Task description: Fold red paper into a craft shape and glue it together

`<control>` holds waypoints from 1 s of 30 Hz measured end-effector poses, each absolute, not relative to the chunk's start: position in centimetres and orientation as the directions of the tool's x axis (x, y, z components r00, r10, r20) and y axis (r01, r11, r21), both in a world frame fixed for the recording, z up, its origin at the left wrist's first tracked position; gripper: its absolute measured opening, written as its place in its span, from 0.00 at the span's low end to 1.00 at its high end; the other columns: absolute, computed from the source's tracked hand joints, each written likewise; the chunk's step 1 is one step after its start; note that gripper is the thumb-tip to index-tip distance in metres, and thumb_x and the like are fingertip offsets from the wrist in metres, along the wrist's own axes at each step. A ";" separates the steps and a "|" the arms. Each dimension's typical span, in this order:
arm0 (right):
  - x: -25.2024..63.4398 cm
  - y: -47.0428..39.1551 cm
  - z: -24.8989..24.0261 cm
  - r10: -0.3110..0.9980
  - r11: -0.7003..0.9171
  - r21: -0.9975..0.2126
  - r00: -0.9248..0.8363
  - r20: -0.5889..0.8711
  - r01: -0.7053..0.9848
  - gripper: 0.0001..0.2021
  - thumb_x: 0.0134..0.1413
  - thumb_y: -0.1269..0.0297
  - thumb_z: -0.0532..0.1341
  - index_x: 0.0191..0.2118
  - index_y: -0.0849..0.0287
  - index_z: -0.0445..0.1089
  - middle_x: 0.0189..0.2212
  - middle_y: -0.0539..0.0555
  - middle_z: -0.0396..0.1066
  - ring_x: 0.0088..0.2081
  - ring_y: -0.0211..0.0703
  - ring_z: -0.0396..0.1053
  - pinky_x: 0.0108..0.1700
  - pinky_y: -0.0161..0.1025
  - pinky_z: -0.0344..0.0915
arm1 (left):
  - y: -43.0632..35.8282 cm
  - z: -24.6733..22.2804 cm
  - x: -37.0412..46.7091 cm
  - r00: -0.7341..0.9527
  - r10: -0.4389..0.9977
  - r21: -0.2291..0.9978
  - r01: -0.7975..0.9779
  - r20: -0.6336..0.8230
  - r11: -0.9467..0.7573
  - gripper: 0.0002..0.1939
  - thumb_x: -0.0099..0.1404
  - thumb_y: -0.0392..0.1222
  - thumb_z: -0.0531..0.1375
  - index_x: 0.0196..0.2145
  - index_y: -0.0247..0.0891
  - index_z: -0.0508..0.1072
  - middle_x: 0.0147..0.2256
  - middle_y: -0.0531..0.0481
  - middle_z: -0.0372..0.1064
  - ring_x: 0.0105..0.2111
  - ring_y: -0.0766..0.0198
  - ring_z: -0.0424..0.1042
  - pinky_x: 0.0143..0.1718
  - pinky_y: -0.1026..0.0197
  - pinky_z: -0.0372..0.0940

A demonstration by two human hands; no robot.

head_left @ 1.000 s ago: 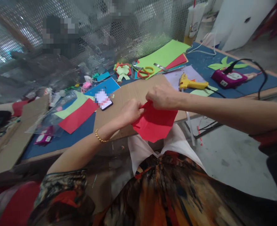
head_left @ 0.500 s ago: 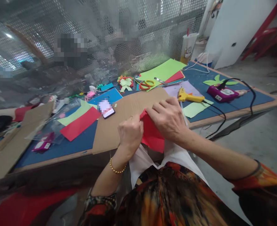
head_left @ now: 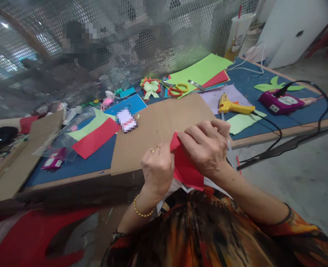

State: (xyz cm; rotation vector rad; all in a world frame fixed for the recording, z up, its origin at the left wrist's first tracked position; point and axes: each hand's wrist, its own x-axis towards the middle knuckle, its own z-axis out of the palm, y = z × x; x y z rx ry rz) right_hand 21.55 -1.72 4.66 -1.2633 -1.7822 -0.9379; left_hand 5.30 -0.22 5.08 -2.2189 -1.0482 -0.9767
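Both bare hands, left hand (head_left: 157,167) and right hand (head_left: 207,148), grip folded red paper (head_left: 186,166); yellow-bodied glue gun (head_left: 236,106) lies beyond.

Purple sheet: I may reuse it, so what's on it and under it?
A yellow glue gun and orange scrap rest at least partly on the purple sheet. What is underneath is covered; blue tabletop shows beside it.

Head view, facing forward and down, close over worktop (head_left: 97,177).
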 end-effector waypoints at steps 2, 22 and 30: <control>21.6 -1.7 4.7 0.409 0.242 0.153 -0.244 0.879 0.958 0.17 0.74 0.73 0.56 0.32 0.55 0.73 0.28 0.47 0.74 0.36 0.43 0.60 0.49 0.47 0.51 | -0.2 5.1 5.4 0.439 0.453 -0.110 0.801 0.776 -0.588 0.18 0.68 0.26 0.52 0.32 0.36 0.80 0.20 0.51 0.71 0.21 0.60 0.69 0.26 0.58 0.61; 20.8 -2.5 3.2 0.508 0.213 0.031 -0.138 0.850 0.976 0.19 0.75 0.74 0.53 0.31 0.57 0.72 0.28 0.52 0.70 0.34 0.46 0.60 0.48 0.44 0.53 | -0.7 3.8 6.1 0.369 0.656 0.025 0.861 0.659 -0.509 0.11 0.70 0.31 0.56 0.34 0.39 0.77 0.23 0.48 0.76 0.23 0.57 0.73 0.27 0.56 0.60; 21.3 -2.6 3.6 0.484 0.268 0.097 -0.221 0.847 0.958 0.18 0.76 0.72 0.51 0.36 0.59 0.76 0.32 0.55 0.76 0.35 0.48 0.63 0.44 0.46 0.54 | -1.1 5.5 5.8 0.530 0.587 -0.123 0.797 0.612 -0.591 0.13 0.65 0.24 0.59 0.29 0.41 0.72 0.22 0.51 0.74 0.21 0.58 0.75 0.24 0.57 0.65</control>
